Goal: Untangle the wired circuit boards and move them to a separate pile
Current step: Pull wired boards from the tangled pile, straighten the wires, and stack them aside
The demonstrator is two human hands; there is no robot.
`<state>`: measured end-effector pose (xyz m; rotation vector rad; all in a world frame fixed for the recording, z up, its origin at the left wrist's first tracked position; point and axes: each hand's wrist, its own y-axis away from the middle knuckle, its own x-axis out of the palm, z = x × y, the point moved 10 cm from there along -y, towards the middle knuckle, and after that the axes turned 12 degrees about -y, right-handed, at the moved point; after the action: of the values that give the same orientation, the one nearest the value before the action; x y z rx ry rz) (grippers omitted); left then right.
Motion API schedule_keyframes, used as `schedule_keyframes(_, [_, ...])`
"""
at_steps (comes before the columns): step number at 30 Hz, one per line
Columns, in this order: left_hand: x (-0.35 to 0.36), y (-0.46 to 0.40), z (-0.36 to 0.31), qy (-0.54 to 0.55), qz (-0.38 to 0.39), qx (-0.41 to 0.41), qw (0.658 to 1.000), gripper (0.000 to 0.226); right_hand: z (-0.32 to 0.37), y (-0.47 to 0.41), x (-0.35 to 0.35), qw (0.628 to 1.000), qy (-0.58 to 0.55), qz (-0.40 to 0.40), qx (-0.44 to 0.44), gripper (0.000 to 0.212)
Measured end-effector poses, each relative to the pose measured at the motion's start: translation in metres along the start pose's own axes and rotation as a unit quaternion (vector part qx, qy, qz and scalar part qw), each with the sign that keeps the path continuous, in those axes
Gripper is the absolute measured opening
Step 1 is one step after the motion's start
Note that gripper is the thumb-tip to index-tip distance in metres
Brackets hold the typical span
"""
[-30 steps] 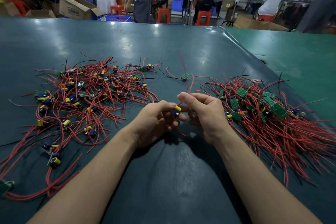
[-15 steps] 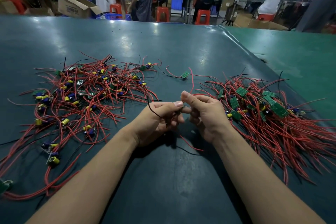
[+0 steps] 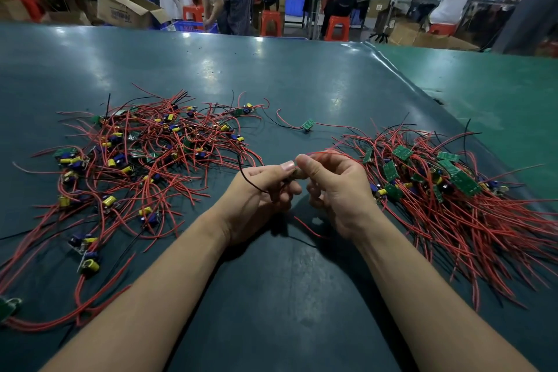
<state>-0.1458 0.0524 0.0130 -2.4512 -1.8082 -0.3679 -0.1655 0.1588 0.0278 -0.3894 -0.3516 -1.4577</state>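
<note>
A tangled pile of red-wired circuit boards [image 3: 142, 160] with yellow and blue parts spreads over the left of the dark table. A second pile of wired boards [image 3: 447, 190], green sides up, lies on the right. My left hand [image 3: 259, 196] and my right hand [image 3: 335, 187] meet at the middle, thumbs touching, and together pinch one small board that is mostly hidden between the fingers. Its black wire [image 3: 247, 181] loops over my left hand. A red wire [image 3: 308, 228] trails beneath my hands, and another red wire runs from my right thumb toward the right pile.
One single wired board [image 3: 308, 124] lies alone beyond my hands, between the two piles. The dark table mat [image 3: 271, 75] meets a lighter green surface [image 3: 498, 93] at the right. People, red stools and cardboard boxes fill the background beyond the far edge.
The yellow and blue part seen between my fingers a second ago has turned out of sight. A black wire now loops over my left hand and a red wire trails below.
</note>
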Motion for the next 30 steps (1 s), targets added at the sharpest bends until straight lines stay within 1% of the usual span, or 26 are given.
schedule_keyframes(2, [-0.003, -0.001, 0.001, -0.001, -0.011, -0.009, 1.0, 0.031, 0.004, 0.0, -0.001, 1.0, -0.017, -0.005, -0.02, 0.011])
schedule_keyframes(5, [-0.003, -0.001, 0.003, 0.006, -0.015, -0.019, 1.0, 0.034, 0.008, 0.0, -0.001, 0.999, -0.034, 0.004, -0.027, 0.009])
schedule_keyframes(9, [0.001, 0.0, 0.002, 0.004, 0.006, -0.009, 1.0, 0.026, -0.01, 0.003, 0.005, 0.998, 0.003, 0.039, 0.053, 0.013])
schedule_keyframes(10, [0.002, 0.0, 0.002, 0.002, 0.008, -0.008, 1.0, 0.024, -0.014, 0.004, 0.007, 0.997, 0.011, 0.052, 0.062, 0.015])
schedule_keyframes(12, [0.001, 0.0, 0.001, -0.003, 0.009, -0.003, 1.0, 0.023, -0.013, 0.005, 0.009, 0.997, 0.016, 0.062, 0.053, 0.018])
schedule_keyframes(17, [0.01, 0.003, 0.002, -0.064, 0.041, 0.004, 0.997, 0.028, 0.004, -0.004, -0.012, 1.0, -0.014, -0.02, 0.001, 0.019])
schedule_keyframes(19, [0.01, 0.003, 0.002, -0.062, 0.039, 0.002, 0.997, 0.029, 0.003, -0.004, -0.011, 1.0, -0.024, 0.0, 0.012, 0.022])
schedule_keyframes(21, [0.006, 0.002, 0.001, -0.044, 0.027, 0.005, 0.999, 0.03, -0.005, -0.001, -0.002, 0.998, -0.003, 0.047, 0.045, 0.032])
schedule_keyframes(23, [0.005, 0.003, 0.0, -0.045, 0.024, 0.011, 0.999, 0.028, -0.013, 0.004, 0.005, 0.995, 0.03, 0.074, 0.067, 0.029])
schedule_keyframes(26, [0.011, 0.005, -0.003, -0.085, 0.034, 0.021, 0.996, 0.027, -0.012, 0.0, -0.002, 0.996, 0.052, 0.029, 0.06, 0.023])
schedule_keyframes(28, [0.014, 0.005, -0.002, -0.096, 0.041, 0.019, 0.994, 0.029, -0.006, -0.004, -0.013, 0.999, 0.024, -0.014, 0.046, 0.019])
schedule_keyframes(30, [0.015, 0.006, -0.001, -0.1, 0.046, 0.016, 0.994, 0.029, -0.001, -0.007, -0.022, 0.998, -0.029, -0.047, 0.035, 0.015])
